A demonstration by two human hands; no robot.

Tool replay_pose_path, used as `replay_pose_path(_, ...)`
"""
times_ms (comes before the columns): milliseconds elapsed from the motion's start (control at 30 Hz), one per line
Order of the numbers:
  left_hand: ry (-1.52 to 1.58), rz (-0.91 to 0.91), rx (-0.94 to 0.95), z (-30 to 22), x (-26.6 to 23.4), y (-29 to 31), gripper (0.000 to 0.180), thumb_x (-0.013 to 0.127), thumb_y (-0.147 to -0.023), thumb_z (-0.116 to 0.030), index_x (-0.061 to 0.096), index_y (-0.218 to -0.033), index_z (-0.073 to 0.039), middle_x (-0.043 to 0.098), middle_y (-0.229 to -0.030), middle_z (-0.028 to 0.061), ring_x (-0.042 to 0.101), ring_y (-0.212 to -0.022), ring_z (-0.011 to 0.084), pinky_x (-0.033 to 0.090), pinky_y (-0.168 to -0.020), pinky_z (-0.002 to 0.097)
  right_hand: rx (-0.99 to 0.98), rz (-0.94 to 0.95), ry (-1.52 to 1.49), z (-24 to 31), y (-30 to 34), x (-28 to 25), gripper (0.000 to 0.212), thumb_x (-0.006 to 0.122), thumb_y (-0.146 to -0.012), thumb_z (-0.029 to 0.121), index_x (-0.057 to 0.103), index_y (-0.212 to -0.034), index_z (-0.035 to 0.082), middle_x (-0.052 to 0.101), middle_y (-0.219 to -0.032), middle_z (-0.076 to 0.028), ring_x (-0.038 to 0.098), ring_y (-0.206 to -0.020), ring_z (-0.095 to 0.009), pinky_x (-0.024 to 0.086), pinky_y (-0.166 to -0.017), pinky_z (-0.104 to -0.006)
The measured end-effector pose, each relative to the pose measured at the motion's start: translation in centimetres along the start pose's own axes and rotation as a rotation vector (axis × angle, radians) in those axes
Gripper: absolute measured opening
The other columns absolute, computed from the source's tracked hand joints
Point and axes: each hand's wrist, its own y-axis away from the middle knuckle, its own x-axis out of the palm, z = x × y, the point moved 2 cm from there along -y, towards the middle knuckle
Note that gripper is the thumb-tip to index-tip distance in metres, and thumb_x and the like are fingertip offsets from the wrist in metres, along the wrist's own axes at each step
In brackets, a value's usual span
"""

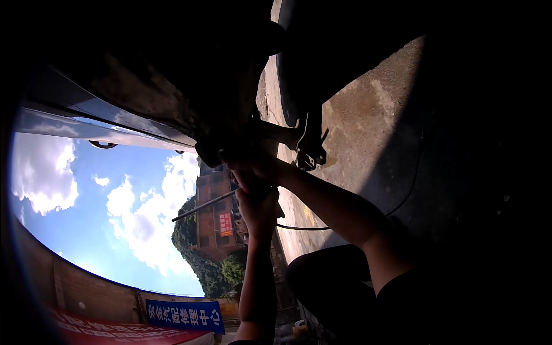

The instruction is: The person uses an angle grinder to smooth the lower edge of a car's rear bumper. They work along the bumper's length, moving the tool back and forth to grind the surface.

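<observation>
Both my arms reach up to the dark underside of a vehicle (149,86), and the hands nearly meet there. My left hand (257,204) is closed, with a dark shape showing at its edge that looks like part of a hand tool. A thin straight rod (204,207) sticks out on its left side, and a black hose (305,228) leads away on its right. Just above, my right hand (253,164) lies against a dark part under the vehicle; deep shadow hides its fingers. A dark metal linkage or bracket (310,150) hangs to the right of it.
The vehicle's pale body side (115,127) runs along the upper left. Sunlit concrete ground (368,92) lies to the right, partly in shadow. My bent knee (328,267) is below. Beyond are a brick building (213,187), a blue sign (184,315) and a red banner (121,329).
</observation>
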Motion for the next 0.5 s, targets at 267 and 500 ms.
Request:
replay_pose_path(267, -0.026, -0.054, 0.07, 0.6, 0.5, -1.3, 0.057, 0.082, -0.076, -0.016, 0.045, -0.115, 0.002, 0.068, -0.101, 0.0179, 0.069, -0.092, 0.0232, 0.056, -0.079, 0.0383, -0.03, 0.018, 0.009, 0.7, -0.2, -0.1, 0.034, 0.077, -0.089, 0.018, 0.066, -0.117, 0.002, 0.069, -0.102, -0.007, 0.066, -0.097, -0.016, 0.055, -0.088, -0.034)
replay_pose_path(500, 0.019, -0.006, 0.065, 0.1, 0.0, -1.2, 0.059, 0.083, -0.075, -0.019, 0.047, -0.116, 0.004, 0.069, -0.106, 0.0214, 0.07, -0.096, 0.0279, 0.055, -0.084, 0.0403, -0.044, 0.019, -0.021, 0.7, -0.2, 0.1, 0.031, 0.076, -0.09, 0.018, 0.066, -0.116, 0.003, 0.068, -0.099, -0.006, 0.066, -0.094, -0.014, 0.055, -0.086, -0.0325)
